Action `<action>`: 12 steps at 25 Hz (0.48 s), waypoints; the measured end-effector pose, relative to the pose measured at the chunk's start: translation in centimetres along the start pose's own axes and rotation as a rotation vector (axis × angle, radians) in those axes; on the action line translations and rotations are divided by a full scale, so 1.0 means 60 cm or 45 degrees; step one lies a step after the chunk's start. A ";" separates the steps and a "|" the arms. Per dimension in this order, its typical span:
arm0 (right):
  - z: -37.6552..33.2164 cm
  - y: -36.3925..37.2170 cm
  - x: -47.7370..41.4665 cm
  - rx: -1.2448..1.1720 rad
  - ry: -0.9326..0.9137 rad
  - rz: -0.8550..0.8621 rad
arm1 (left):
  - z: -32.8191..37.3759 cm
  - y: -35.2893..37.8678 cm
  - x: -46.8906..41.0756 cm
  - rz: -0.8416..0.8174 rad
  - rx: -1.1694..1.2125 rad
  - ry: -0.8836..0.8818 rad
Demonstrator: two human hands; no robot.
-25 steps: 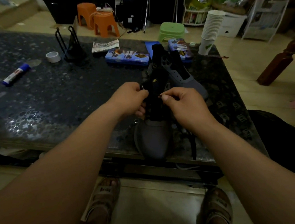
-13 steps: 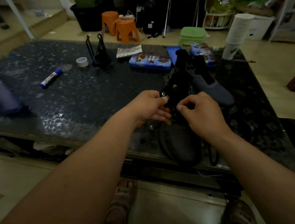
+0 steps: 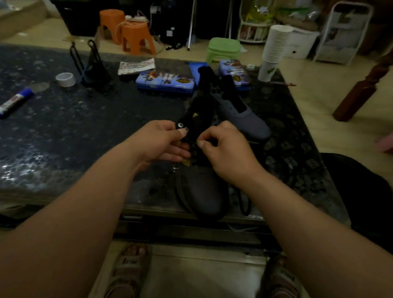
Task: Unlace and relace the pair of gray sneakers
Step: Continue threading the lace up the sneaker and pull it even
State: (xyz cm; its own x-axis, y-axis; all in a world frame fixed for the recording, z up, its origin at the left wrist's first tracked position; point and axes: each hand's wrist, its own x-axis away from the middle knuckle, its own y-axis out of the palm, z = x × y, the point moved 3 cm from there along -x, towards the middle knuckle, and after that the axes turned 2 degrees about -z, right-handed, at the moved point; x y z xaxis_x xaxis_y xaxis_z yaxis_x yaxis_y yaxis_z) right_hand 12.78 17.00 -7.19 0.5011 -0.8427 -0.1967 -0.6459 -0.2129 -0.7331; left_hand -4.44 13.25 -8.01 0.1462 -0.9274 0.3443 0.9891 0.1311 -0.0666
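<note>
Gray sneaker (image 3: 203, 190), on tabletop (image 3: 72, 135): judged light, soft upper, limp lace (image 3: 243, 201); hold by stiffer eyelet flap (image 3: 184, 126). Left grip (image 3: 159, 140) pinches that flap; right grip (image 3: 228, 151) seemingly pinches lace tip

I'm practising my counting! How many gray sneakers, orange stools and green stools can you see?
Gray fabric sneakers: 2
Orange plastic stools: 2
Green plastic stool: 1
Total: 5
</note>
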 end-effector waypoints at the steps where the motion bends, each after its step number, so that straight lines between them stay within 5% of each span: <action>1: 0.000 0.004 0.001 -0.013 0.015 0.014 | 0.000 0.000 0.001 0.009 -0.005 -0.006; 12: -0.004 0.016 -0.003 -0.045 0.166 0.072 | 0.000 0.004 0.010 -0.114 -0.236 0.105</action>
State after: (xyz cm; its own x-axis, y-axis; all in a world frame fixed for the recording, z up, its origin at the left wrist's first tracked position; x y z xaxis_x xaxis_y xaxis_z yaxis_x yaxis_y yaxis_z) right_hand 11.91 16.82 -7.70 0.3860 -0.9104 -0.1488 -0.6918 -0.1789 -0.6996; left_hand -4.14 12.73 -7.79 0.0487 -0.9590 0.2791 0.9770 -0.0123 -0.2128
